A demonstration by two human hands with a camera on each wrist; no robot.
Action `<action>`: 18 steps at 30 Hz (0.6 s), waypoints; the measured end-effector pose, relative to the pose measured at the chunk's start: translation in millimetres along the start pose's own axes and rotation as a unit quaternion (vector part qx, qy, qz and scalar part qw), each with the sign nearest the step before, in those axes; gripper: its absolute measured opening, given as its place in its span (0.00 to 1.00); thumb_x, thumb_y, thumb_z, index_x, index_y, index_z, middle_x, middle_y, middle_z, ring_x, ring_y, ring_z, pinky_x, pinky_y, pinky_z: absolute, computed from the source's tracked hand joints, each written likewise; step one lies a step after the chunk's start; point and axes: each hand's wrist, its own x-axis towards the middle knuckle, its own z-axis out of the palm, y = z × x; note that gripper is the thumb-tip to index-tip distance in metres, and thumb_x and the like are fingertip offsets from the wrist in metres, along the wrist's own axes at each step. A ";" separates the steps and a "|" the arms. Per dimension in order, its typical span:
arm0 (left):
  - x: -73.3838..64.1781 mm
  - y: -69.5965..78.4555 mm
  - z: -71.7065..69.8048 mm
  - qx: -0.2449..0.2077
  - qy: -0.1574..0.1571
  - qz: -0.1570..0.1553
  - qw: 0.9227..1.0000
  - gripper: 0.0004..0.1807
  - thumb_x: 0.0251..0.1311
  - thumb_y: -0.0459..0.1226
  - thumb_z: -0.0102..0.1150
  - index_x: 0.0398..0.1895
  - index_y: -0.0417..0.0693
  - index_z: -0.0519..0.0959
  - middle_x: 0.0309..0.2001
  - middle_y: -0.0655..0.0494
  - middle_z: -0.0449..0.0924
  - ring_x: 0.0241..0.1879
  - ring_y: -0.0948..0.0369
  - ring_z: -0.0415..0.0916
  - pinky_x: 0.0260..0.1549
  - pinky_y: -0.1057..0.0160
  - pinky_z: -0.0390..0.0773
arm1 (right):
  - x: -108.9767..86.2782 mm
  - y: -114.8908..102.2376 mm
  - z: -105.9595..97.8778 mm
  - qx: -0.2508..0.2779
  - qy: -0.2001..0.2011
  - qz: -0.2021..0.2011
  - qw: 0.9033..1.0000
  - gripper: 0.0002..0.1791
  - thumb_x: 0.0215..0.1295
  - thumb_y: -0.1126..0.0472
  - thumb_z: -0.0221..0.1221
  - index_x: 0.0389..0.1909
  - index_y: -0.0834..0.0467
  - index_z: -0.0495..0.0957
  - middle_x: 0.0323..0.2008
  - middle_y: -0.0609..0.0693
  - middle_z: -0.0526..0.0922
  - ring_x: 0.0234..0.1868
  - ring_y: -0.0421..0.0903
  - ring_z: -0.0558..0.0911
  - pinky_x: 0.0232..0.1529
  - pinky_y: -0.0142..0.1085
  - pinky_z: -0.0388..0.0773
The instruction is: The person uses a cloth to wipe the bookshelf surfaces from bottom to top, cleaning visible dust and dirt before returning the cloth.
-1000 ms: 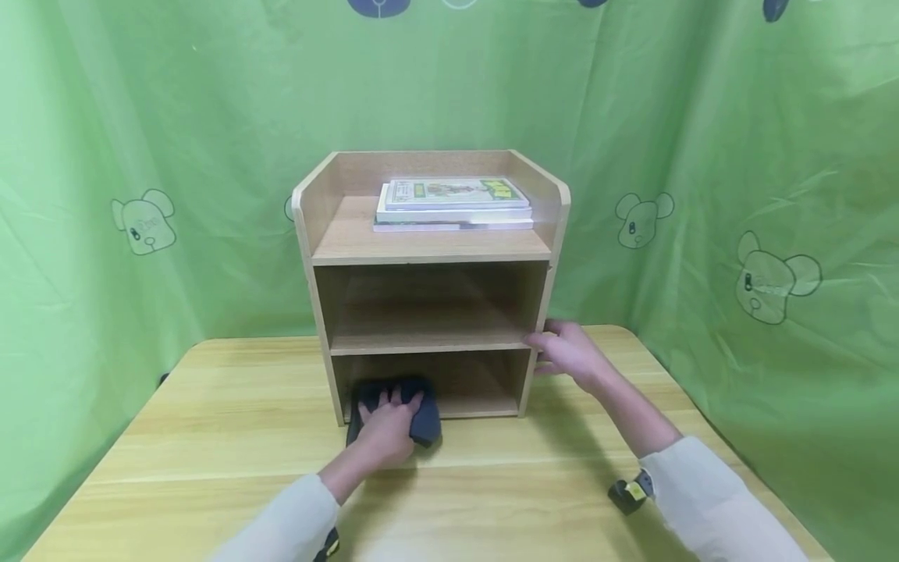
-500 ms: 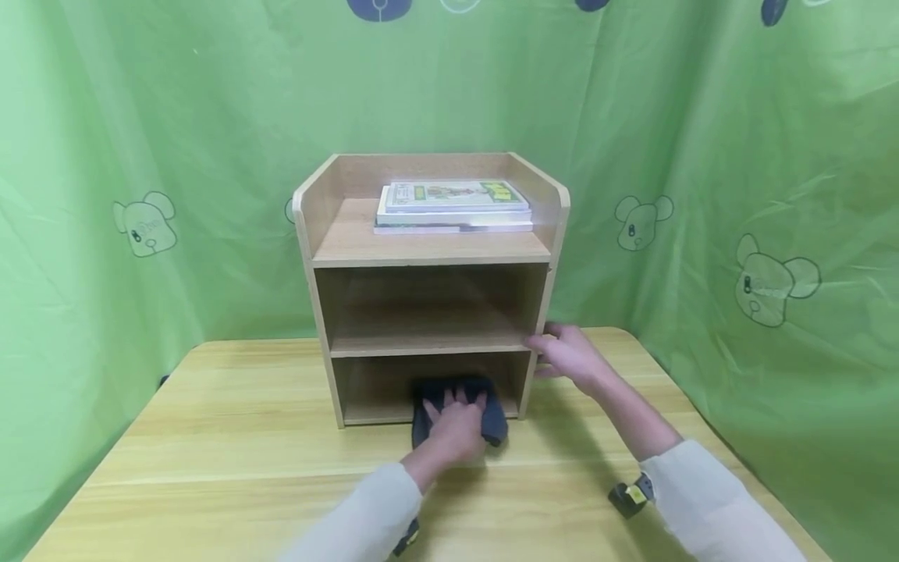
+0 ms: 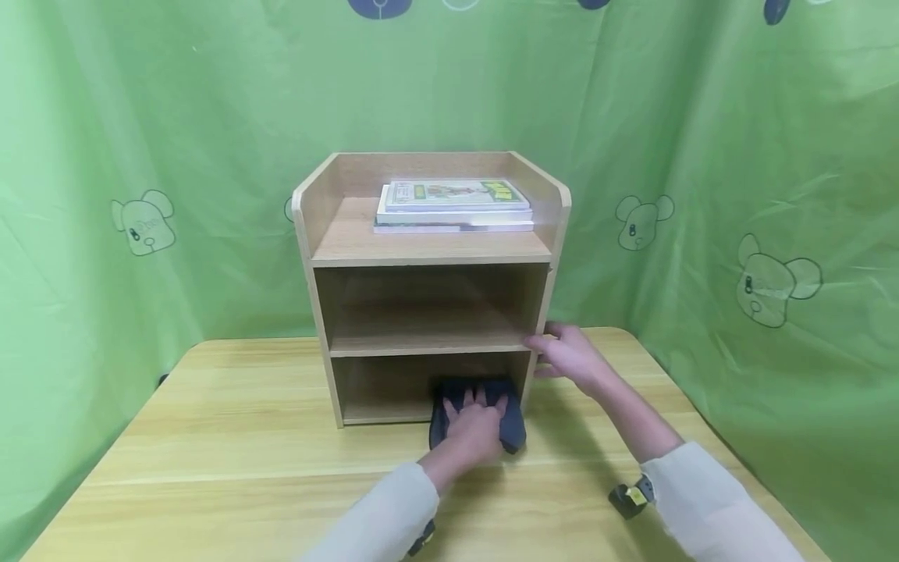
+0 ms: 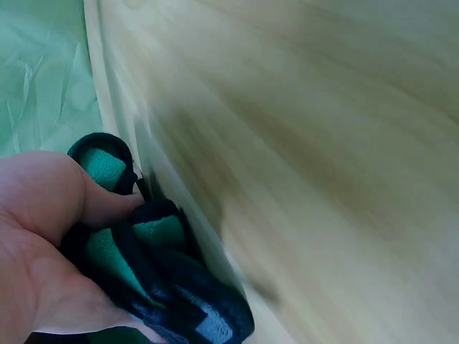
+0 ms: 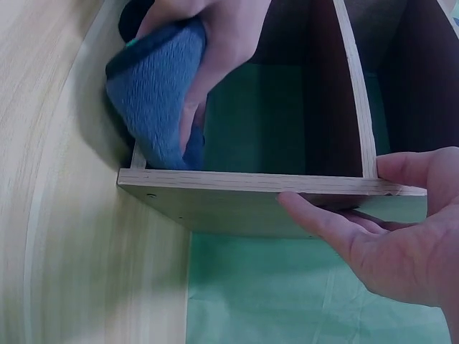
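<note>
My left hand [image 3: 475, 432] holds a dark blue cloth [image 3: 514, 428] against the bottom shelf of a small wooden shelf unit [image 3: 428, 257], at its right front corner. In the left wrist view the folded cloth [image 4: 215, 308] shows green patches and dark edging, bunched between thumb and fingers. Its blue fuzzy face hangs over the bottom board's front edge in the right wrist view. My right hand [image 3: 572, 361] grips the unit's right side panel [image 5: 287, 183] at middle-board height, thumb inside and fingers outside. The cloth hides part of the left fingertips.
Several stacked books [image 3: 455, 206] lie on the unit's top, between raised sides. The unit stands on a light wooden table [image 3: 232, 453]. A green curtain [image 3: 232, 117] with mouse drawings surrounds the table at the back and sides.
My left hand has slid the cloth from the left end of the bottom shelf to its right end. The right hand stays at the side panel, and the unit has not moved.
</note>
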 end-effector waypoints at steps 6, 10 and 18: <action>-7.2 -20.4 -7.4 -0.012 -0.014 0.028 0.999 0.47 0.49 0.39 0.73 0.76 0.67 0.66 0.76 0.42 0.61 0.76 0.42 0.58 0.69 0.31 0.58 | -2.1 -0.6 -0.8 0.001 -0.002 -0.001 1.000 0.37 0.73 0.57 0.54 0.74 0.73 0.54 0.69 0.73 0.66 0.66 0.70 0.73 0.55 0.49 0.82; -12.1 -40.2 -13.6 -0.033 -0.023 0.019 0.999 0.45 0.51 0.34 0.69 0.75 0.66 0.67 0.76 0.43 0.62 0.75 0.41 0.58 0.70 0.31 0.58 | -1.6 -0.6 -0.7 -0.003 -0.003 0.000 1.000 0.38 0.73 0.56 0.54 0.75 0.73 0.53 0.70 0.73 0.64 0.66 0.71 0.72 0.54 0.47 0.83; -31.0 -92.0 -24.3 -0.053 -0.016 0.006 0.998 0.45 0.49 0.27 0.60 0.75 0.62 0.68 0.77 0.39 0.59 0.76 0.38 0.56 0.68 0.27 0.55 | -0.3 2.6 -2.9 -0.021 -0.006 0.000 1.000 0.39 0.73 0.54 0.54 0.75 0.72 0.53 0.71 0.73 0.64 0.66 0.70 0.72 0.55 0.46 0.83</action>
